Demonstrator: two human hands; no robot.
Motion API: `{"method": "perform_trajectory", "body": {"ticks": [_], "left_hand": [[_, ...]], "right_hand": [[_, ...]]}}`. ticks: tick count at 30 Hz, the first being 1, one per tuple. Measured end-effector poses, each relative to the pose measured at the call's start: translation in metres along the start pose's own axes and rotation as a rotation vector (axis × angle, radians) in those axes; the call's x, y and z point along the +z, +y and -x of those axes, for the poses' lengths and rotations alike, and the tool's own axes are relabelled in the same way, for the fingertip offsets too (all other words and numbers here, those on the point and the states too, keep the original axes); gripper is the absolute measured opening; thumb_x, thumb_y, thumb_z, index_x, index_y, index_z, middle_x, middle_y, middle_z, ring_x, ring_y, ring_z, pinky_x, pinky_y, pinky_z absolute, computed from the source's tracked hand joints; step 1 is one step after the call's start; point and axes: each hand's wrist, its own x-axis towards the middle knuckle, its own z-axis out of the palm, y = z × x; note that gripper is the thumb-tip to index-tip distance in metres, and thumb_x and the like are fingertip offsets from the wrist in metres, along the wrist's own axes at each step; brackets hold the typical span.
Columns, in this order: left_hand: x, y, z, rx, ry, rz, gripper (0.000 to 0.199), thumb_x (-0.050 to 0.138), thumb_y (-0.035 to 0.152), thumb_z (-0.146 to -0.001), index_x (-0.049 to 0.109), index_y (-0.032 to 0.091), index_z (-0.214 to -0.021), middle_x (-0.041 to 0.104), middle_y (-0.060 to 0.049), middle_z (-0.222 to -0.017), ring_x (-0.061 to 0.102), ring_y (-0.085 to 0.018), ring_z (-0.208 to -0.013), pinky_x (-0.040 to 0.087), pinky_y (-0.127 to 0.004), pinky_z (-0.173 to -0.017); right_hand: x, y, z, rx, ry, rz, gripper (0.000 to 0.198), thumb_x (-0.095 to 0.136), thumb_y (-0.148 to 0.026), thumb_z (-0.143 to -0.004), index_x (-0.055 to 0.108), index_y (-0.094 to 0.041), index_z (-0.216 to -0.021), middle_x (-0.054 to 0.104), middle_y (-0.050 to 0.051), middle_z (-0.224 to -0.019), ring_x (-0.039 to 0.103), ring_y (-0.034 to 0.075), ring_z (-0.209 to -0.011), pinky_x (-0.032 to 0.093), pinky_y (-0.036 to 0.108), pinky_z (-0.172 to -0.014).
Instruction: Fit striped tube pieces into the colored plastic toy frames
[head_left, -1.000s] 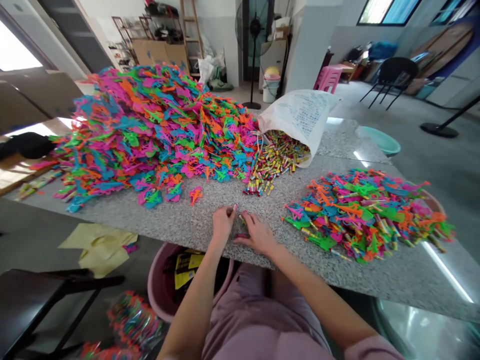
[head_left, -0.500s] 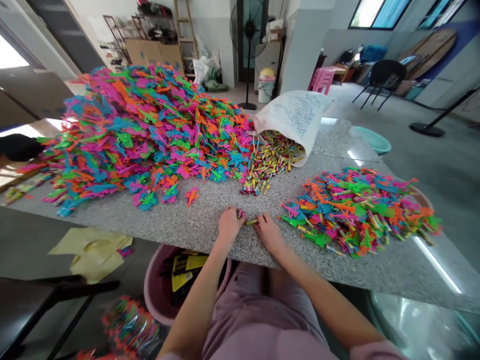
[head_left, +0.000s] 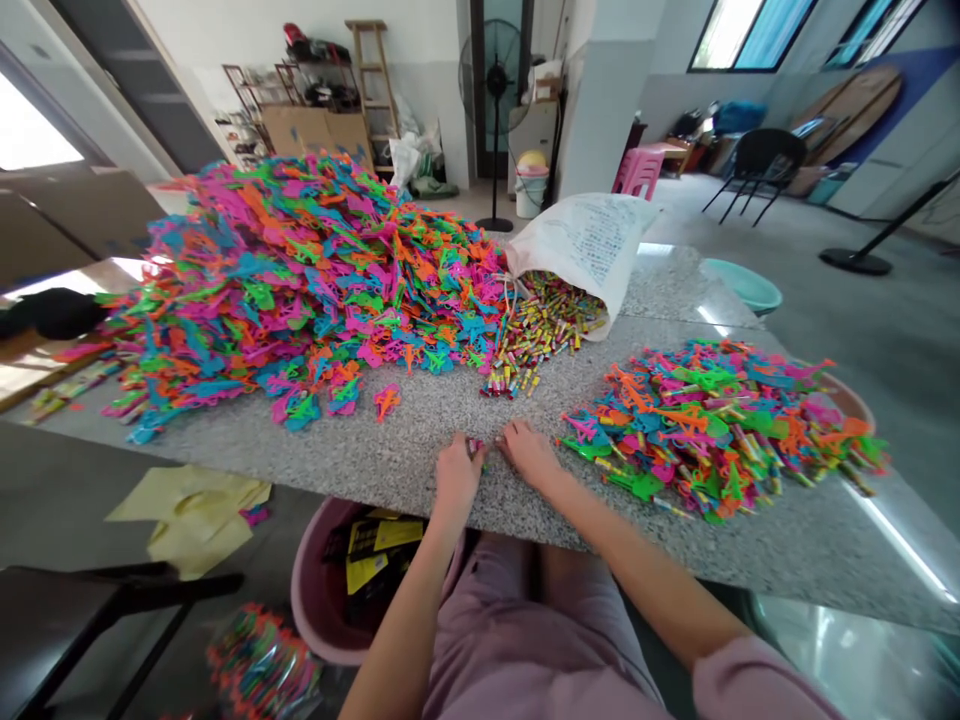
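Above the speckled stone table [head_left: 360, 460], close to its front edge, my left hand [head_left: 456, 478] is closed on a small pink plastic piece [head_left: 475, 446] that shows between thumb and fingers. My right hand [head_left: 531, 455] is just to the right, its fingertips pressed together and facing the left hand; whatever they hold is hidden. Beyond my hands, small yellow and red wrapped tubes [head_left: 529, 345] spill out of a white sack [head_left: 592, 235]. To the right lies a heap of coloured plastic pieces with tubes [head_left: 697, 420].
A large mound of coloured plastic pieces [head_left: 315, 270] covers the table's left and back. A single orange and pink piece [head_left: 387, 402] lies in front of it. Below the edge stands a pink tub [head_left: 307, 610] with black and yellow packets. A black chair [head_left: 67, 620] is at lower left.
My right hand has moved slightly left, closer to my left hand. The yellow tube that showed at its fingertips is no longer visible. The left hand keeps the pink piece.
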Motion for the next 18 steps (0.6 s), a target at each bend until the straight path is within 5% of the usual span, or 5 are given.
{"method": "perform_trajectory", "body": {"ticks": [5, 11, 18], "left_hand": [[0.018, 0.012, -0.018, 0.050, 0.007, 0.063, 0.026, 0.042, 0.017, -0.089, 0.067, 0.016, -0.082, 0.071, -0.010, -0.080, 0.067, -0.020, -0.076, 0.045, -0.028, -0.072], [-0.004, -0.007, -0.050, 0.002, 0.111, 0.021, 0.030, 0.045, 0.029, -0.090, 0.064, 0.012, -0.106, 0.070, -0.015, -0.089, 0.066, -0.024, -0.087, 0.046, -0.032, -0.080], [0.025, 0.065, -0.122, -0.104, 0.035, -0.179, 0.076, 0.061, 0.060, -0.074, 0.048, 0.003, -0.122, 0.051, -0.028, -0.122, 0.048, -0.038, -0.118, 0.043, -0.043, -0.090]], "right_hand": [[0.004, -0.015, -0.007, 0.209, 0.072, 0.042, 0.033, 0.034, -0.035, -0.098, 0.052, -0.011, -0.113, 0.062, 0.018, -0.103, 0.064, 0.024, -0.090, 0.049, 0.035, -0.074], [0.016, -0.029, -0.003, 0.059, 0.079, 0.159, 0.024, 0.039, -0.025, -0.095, 0.052, -0.014, -0.111, 0.056, 0.017, -0.111, 0.057, 0.026, -0.101, 0.051, 0.034, -0.074], [0.013, -0.031, -0.002, 0.052, -0.010, 0.137, 0.023, 0.044, -0.010, -0.088, 0.055, -0.010, -0.107, 0.060, 0.017, -0.105, 0.062, 0.023, -0.094, 0.051, 0.031, -0.073]]}}
